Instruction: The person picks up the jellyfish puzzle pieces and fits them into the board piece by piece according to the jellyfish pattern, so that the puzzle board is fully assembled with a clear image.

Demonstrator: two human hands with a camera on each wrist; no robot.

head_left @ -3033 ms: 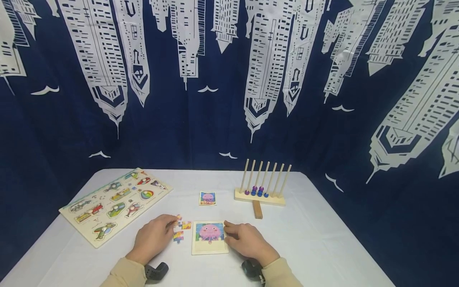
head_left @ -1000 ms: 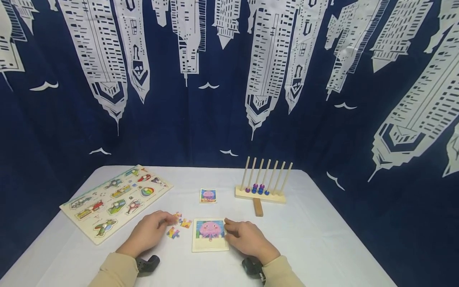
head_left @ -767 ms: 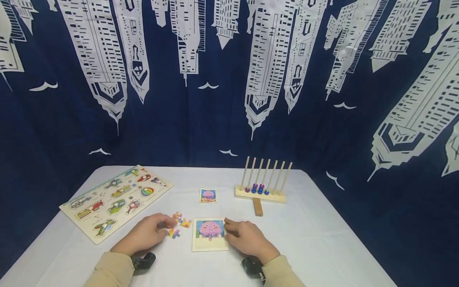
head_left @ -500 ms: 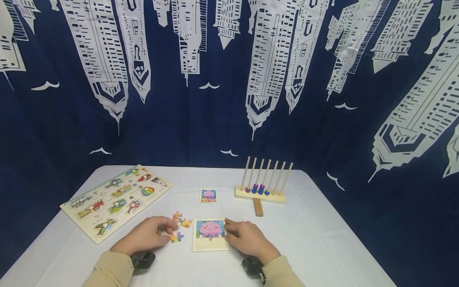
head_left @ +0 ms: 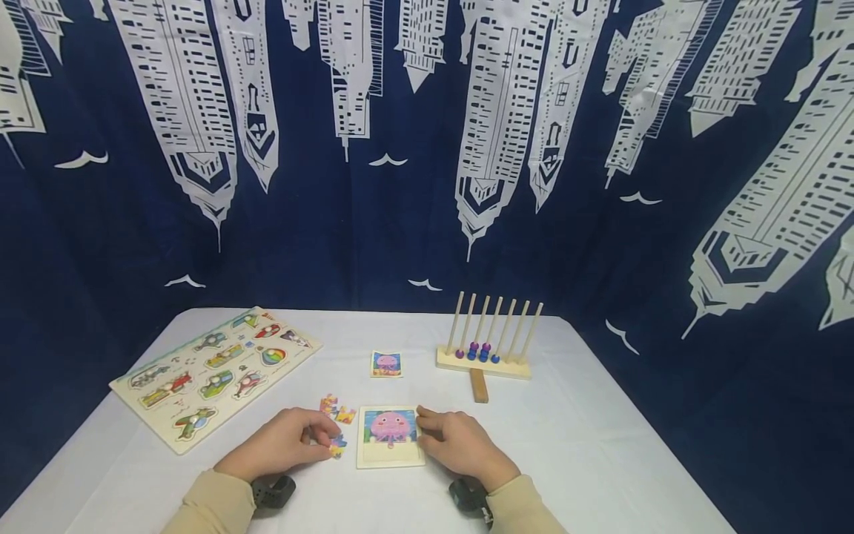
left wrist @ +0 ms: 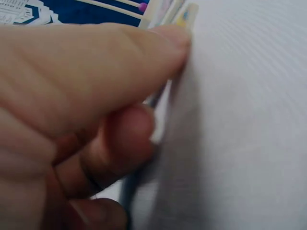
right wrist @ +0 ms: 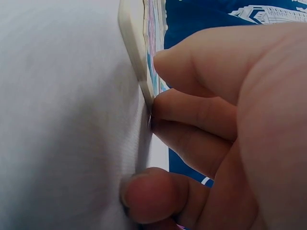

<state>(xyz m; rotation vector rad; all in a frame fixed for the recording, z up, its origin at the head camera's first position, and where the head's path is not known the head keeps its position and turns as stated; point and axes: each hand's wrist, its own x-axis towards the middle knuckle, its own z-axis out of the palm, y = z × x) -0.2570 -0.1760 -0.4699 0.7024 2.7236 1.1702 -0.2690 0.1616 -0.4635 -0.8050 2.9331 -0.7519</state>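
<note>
My left hand (head_left: 287, 441) has thumb and fingers at a small jigsaw piece (head_left: 338, 446) on the table, just left of a wooden puzzle tray (head_left: 391, 458). The thumb hides much of that piece in the left wrist view; a yellow and blue bit shows past its tip. Two other jigsaw pieces, one orange and pink (head_left: 328, 404) and one yellow (head_left: 345, 415), lie beyond the fingers. In the tray, a pink octopus picture (head_left: 390, 425) fills the upper part, and bare wood shows below. My right hand (head_left: 463, 445) holds the tray's right edge, thumb on top, fingers against its side.
A small octopus picture card (head_left: 386, 364) lies behind the tray. Back right stands a peg rack (head_left: 483, 363) with several beads, a wooden block (head_left: 479, 386) in front of it. A large vehicle puzzle board (head_left: 200, 393) covers the left of the white table (head_left: 587, 460).
My left hand has left the upper pieces and come nearer. The piece at its fingers has turned and slid right, closer to the tray. The right hand stays at the tray's edge.
</note>
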